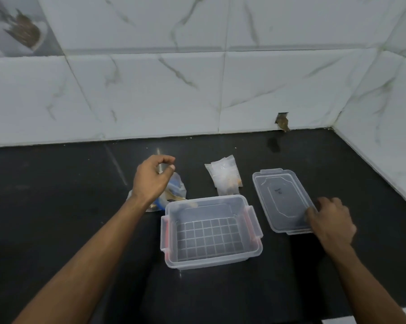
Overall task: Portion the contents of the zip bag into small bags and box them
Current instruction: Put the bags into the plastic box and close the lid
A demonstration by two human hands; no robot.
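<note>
An open clear plastic box point(253, 250) with red-lined latches stands on the black counter, with nothing inside it. Its clear lid point(279, 197) lies flat to the right. My right hand point(330, 220) holds the lid's near right corner, fingers curled over the edge. Behind the box's left corner lies the crumpled zip bag point(177, 191) with blue and brown contents. My left hand point(152, 176) hovers just above it, fingers loosely curled, holding nothing. A small pile of clear small bags point(224, 178) lies behind the box, with brown bits near its lower end.
The black counter point(57, 206) runs to a white marble-tiled wall at the back and right. A chipped hole point(282, 121) sits at the wall's base. Bare counter lies left of the zip bag and in front of the box.
</note>
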